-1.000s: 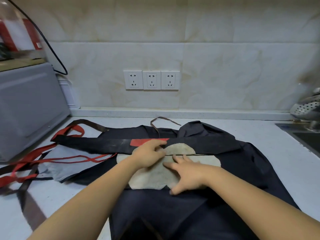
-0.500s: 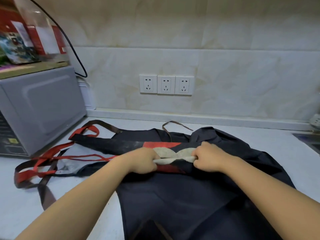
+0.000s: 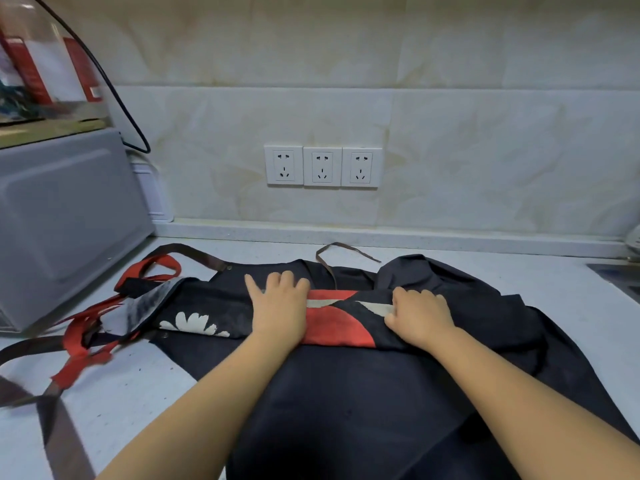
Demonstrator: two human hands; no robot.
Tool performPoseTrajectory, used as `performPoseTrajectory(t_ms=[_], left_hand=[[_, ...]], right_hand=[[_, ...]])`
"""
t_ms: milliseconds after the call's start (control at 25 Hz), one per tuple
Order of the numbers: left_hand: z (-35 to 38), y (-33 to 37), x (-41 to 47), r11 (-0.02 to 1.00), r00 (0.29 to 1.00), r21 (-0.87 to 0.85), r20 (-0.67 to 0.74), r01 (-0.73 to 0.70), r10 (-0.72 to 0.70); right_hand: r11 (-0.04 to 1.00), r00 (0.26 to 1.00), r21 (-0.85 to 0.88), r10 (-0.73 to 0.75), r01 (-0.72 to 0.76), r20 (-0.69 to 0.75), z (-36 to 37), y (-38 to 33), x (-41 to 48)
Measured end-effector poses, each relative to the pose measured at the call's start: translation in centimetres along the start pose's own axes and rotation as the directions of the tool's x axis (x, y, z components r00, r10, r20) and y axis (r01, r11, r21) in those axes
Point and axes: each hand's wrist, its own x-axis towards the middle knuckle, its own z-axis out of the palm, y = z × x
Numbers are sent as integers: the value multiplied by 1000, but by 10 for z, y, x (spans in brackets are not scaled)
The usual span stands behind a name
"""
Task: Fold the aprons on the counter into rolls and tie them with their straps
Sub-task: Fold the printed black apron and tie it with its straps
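navy apron roll (image 3: 341,329): on the worktop (image 3: 138,382)
left hand (image 3: 280,306): flat, pressing it
right hand (image 3: 420,317): curled, gripping its fold

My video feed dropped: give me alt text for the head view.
Left hand presses flat and right hand curls around the edge of a partly rolled patterned apron on a white counter. Red straps trail toward a grey microwave.

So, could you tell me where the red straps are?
Head view, left side: the red straps lie on the counter between the microwave and the folded apron.
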Motion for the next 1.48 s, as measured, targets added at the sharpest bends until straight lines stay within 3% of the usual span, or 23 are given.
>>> performPoseTrajectory(t_ms=[40,120,200,280,400,640,800,880,1000,1080,1240,1360,1480], left_hand=[[6,11,-4,996,997,-77,-61,-45,41],[16,33,-13,967,994,-229,-33,-113,108],[27,46,-19,967,993,-238,52,-94,109],[34,48,-20,974,993,-218,80,-63,82],[35,48,-20,974,994,-222,92,-45,67],[31,50,-20,971,991,-235,118,-40,69],[30,51,-18,972,987,-232,142,-34,69],[26,58,-18,969,986,-247,150,-29,68],[15,61,-20,947,987,-320,140,-30,79],[11,43,-22,949,992,-316,112,-26,64],[16,-42,-34,969,978,-188,158,162,-133],[19,-111,-47,887,884,-172,282,429,-373],[23,-139,-54,853,852,-140,250,503,-461]], right_hand=[[1000,1000,3,-1,1,1,1,-1,0],[1000,1000,-21,21,-21,5,0,-1,-1],[993,995,-93,64,-71,-80,5,-6,-7],[995,987,-24,90,-94,-134,13,-20,-18],[972,992,205,102,-115,76,30,-27,-34],[921,937,179,325,-345,131,32,70,-29],[900,897,128,386,-418,216,24,64,-24],[921,931,158,338,-357,135,14,28,-20],[955,998,290,57,-61,24,12,-46,-23],[964,1000,266,-27,22,14,24,-71,-31],[983,1000,183,16,-11,-23,40,-67,-34],[984,1000,181,6,-1,-27,39,-75,-32],[983,1000,182,-6,11,-28,39,-79,-30]])
